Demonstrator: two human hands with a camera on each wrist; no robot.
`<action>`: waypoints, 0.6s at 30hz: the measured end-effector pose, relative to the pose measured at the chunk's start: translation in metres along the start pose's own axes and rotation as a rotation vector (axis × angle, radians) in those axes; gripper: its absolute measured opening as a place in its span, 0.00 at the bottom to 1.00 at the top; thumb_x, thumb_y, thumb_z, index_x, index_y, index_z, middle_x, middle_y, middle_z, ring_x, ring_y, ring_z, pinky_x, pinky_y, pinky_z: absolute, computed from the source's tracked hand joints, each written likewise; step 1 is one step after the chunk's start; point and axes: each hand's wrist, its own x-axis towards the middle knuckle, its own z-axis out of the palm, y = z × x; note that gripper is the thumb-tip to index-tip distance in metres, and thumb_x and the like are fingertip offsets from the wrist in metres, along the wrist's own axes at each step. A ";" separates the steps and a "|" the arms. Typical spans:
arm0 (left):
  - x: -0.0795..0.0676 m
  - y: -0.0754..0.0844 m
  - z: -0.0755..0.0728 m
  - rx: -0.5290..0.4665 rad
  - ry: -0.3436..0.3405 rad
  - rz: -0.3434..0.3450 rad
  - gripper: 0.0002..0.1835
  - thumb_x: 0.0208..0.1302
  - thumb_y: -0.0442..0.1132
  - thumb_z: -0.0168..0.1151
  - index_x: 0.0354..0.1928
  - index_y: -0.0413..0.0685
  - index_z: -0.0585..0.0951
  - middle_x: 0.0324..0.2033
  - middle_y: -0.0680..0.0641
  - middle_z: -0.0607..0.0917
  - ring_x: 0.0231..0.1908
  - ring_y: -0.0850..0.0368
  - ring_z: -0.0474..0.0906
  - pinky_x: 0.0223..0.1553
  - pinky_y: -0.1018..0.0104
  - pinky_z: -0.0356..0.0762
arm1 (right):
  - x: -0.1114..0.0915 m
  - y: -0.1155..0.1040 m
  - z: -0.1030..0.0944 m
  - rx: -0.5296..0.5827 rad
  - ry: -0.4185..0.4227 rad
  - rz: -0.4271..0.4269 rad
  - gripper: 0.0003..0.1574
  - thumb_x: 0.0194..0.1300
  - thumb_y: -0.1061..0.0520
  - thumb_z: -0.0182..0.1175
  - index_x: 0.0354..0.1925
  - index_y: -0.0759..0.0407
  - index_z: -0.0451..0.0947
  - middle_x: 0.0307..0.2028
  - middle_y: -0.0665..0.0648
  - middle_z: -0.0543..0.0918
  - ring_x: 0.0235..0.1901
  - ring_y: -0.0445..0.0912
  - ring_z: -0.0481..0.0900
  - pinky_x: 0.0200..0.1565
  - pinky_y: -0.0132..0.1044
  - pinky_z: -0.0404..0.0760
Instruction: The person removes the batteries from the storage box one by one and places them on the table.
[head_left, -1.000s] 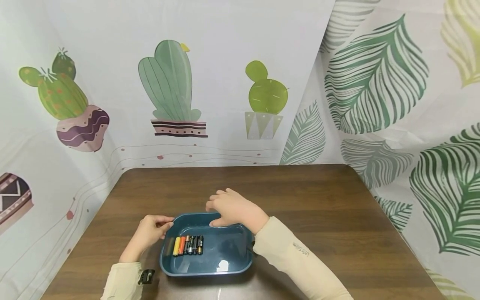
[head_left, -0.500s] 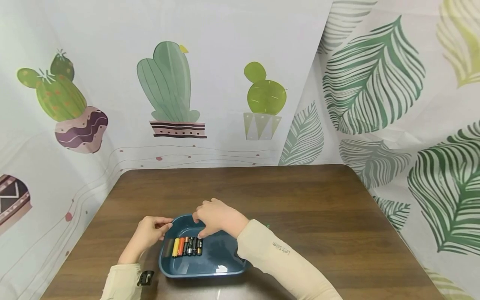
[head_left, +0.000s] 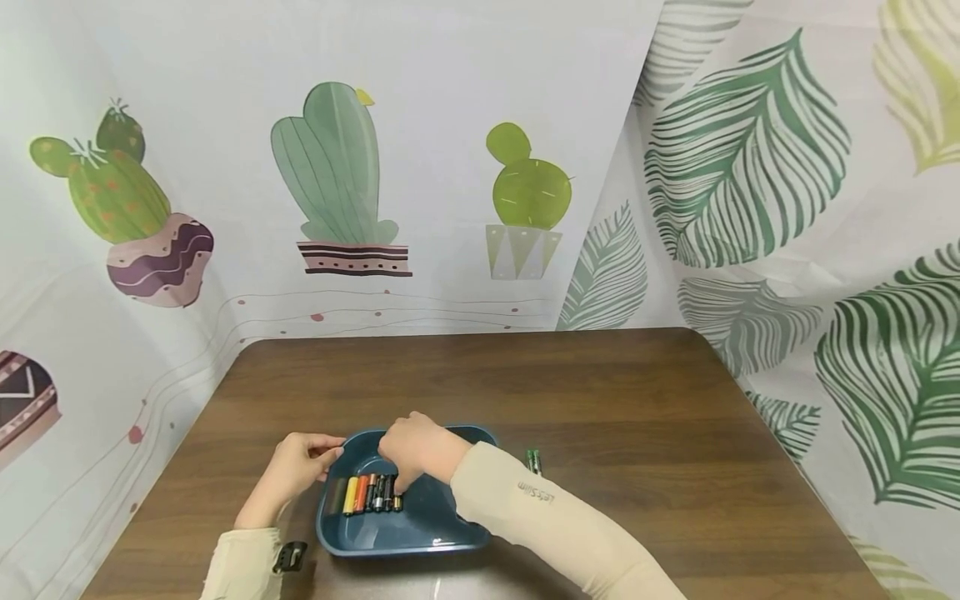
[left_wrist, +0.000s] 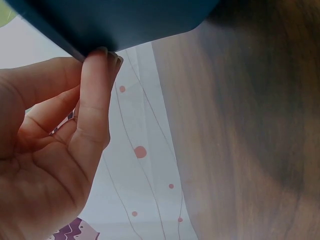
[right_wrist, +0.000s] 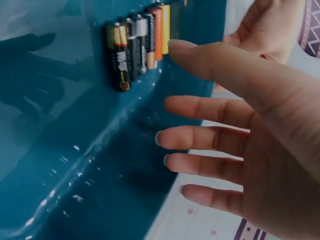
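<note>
A blue tray [head_left: 420, 546] lies on the table with a row of several batteries [head_left: 371, 493] along its left side, black ones on the right and orange and yellow ones further left. My left hand [head_left: 296, 468] pinches the tray's upper left rim between thumb and fingers; in the left wrist view it grips the edge of the tray [left_wrist: 130, 25] from outside. Over the tray, my right hand [head_left: 420, 450] reaches down to the right end of the row and overlaps the last battery. The right wrist view shows its fingers [right_wrist: 200, 137] spread apart, holding nothing, beside the batteries [right_wrist: 120, 60].
Green batteries [head_left: 533, 461] lie on the brown wooden table [head_left: 637, 400] to the right of the tray, partly behind the right sleeve [head_left: 555, 508]. A patterned cloth [head_left: 442, 167] with cacti and leaves hangs behind the table. A black device [head_left: 290, 556] is at the left wrist.
My right hand has moved left and down, from the tray's far rim to the batteries. The green batteries have come into view behind the sleeve. My left hand keeps its hold.
</note>
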 end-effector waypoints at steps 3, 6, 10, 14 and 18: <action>0.000 0.000 0.000 -0.001 -0.001 0.004 0.10 0.54 0.32 0.60 0.39 0.38 0.82 0.22 0.47 0.80 0.17 0.57 0.74 0.21 0.65 0.76 | 0.004 -0.005 0.002 -0.015 -0.030 0.020 0.28 0.40 0.34 0.66 0.41 0.40 0.77 0.34 0.39 0.78 0.37 0.37 0.72 0.44 0.33 0.68; 0.000 0.000 -0.001 -0.006 -0.004 0.007 0.10 0.54 0.31 0.60 0.39 0.38 0.81 0.22 0.47 0.80 0.17 0.57 0.74 0.22 0.64 0.77 | 0.008 -0.008 0.005 -0.032 -0.054 0.036 0.31 0.37 0.33 0.67 0.42 0.39 0.76 0.35 0.39 0.78 0.37 0.37 0.72 0.44 0.33 0.69; -0.001 0.000 -0.001 -0.007 -0.002 0.005 0.10 0.54 0.31 0.60 0.39 0.38 0.81 0.22 0.46 0.80 0.17 0.58 0.74 0.21 0.65 0.77 | 0.013 -0.010 0.010 -0.044 -0.076 0.047 0.32 0.35 0.32 0.67 0.42 0.39 0.76 0.37 0.39 0.78 0.38 0.37 0.73 0.45 0.33 0.70; -0.001 0.000 -0.001 -0.013 -0.003 0.004 0.10 0.54 0.31 0.60 0.39 0.38 0.81 0.22 0.46 0.80 0.17 0.58 0.74 0.21 0.66 0.77 | 0.017 -0.012 0.014 -0.051 -0.087 0.061 0.33 0.35 0.32 0.67 0.42 0.39 0.76 0.37 0.40 0.78 0.38 0.37 0.73 0.44 0.33 0.71; -0.001 0.000 0.000 -0.013 -0.004 0.004 0.09 0.54 0.32 0.60 0.38 0.38 0.82 0.22 0.47 0.80 0.17 0.58 0.74 0.21 0.65 0.76 | 0.019 -0.014 0.018 -0.039 -0.091 0.077 0.31 0.34 0.33 0.68 0.40 0.40 0.76 0.33 0.41 0.78 0.33 0.37 0.73 0.40 0.33 0.73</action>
